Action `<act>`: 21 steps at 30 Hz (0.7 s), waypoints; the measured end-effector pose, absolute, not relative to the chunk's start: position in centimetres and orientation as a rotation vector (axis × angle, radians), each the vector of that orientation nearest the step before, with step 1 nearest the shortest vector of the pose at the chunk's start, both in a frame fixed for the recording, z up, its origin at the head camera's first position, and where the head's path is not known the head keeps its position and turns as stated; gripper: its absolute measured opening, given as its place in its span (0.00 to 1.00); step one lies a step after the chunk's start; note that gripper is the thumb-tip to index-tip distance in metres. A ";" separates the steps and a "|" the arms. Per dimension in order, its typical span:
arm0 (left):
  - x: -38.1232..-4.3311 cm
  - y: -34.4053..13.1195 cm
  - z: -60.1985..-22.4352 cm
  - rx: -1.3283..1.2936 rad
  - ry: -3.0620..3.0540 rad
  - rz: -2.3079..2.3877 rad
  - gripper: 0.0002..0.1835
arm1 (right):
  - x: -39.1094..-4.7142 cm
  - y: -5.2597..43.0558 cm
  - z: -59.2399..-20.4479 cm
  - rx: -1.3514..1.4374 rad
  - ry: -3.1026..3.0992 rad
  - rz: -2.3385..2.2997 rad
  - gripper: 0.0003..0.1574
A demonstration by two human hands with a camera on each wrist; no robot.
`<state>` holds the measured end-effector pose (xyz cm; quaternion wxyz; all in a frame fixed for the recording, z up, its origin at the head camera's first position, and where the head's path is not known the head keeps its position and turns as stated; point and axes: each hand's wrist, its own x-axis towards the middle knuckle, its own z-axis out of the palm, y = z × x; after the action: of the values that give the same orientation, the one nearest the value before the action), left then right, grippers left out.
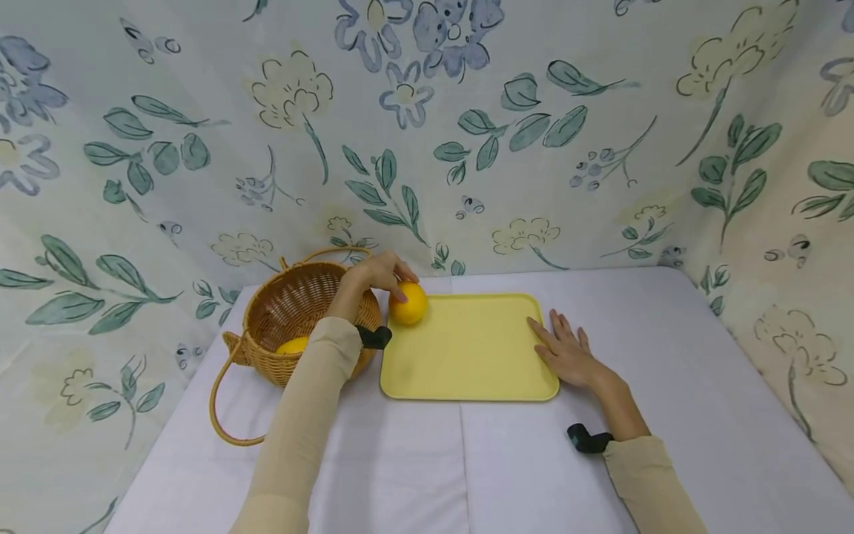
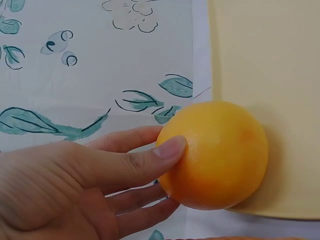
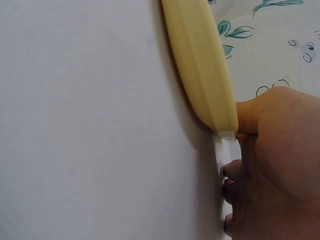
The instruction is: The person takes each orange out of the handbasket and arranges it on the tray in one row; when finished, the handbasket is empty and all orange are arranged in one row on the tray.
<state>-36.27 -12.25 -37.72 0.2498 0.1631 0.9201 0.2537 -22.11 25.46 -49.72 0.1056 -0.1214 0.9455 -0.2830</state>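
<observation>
My left hand (image 1: 380, 273) is gripping an orange (image 1: 408, 304) at the yellow tray's (image 1: 474, 348) 10 o'clock corner. My right hand (image 1: 570, 357), fingers extended, is touching its 3 o'clock edge. A wicker basket (image 1: 263, 363) is sitting at 9 o'clock.
</observation>
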 end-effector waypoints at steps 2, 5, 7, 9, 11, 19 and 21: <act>-36.4 -12.3 -37.8 0.429 2.498 0.705 0.26 | -22.1 25.5 -49.7 -0.355 2.788 -0.834 0.38; -36.4 -12.3 -37.8 0.408 2.492 0.725 0.25 | -22.1 25.4 -49.7 -0.355 2.790 -0.833 0.38; -36.5 -12.3 -37.8 0.402 2.489 0.735 0.25 | -22.1 25.4 -49.6 -0.351 2.794 -0.828 0.38; -36.5 -12.3 -37.8 0.402 2.489 0.736 0.24 | -22.1 25.4 -49.6 -0.349 2.798 -0.827 0.38; -36.5 -12.2 -37.8 0.400 2.492 0.739 0.24 | -22.0 25.4 -49.5 -0.344 2.800 -0.825 0.38; -36.2 -12.0 -38.0 0.388 2.499 0.737 0.23 | -22.0 25.3 -49.7 -0.339 2.803 -0.816 0.38; -36.2 -12.0 -38.0 0.384 2.498 0.736 0.23 | -22.1 25.4 -49.8 -0.344 2.800 -0.819 0.38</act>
<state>-36.20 -11.99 -38.00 0.2518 0.1412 0.9184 0.2706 -22.06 25.39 -49.80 0.1020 -0.1165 0.9482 -0.2773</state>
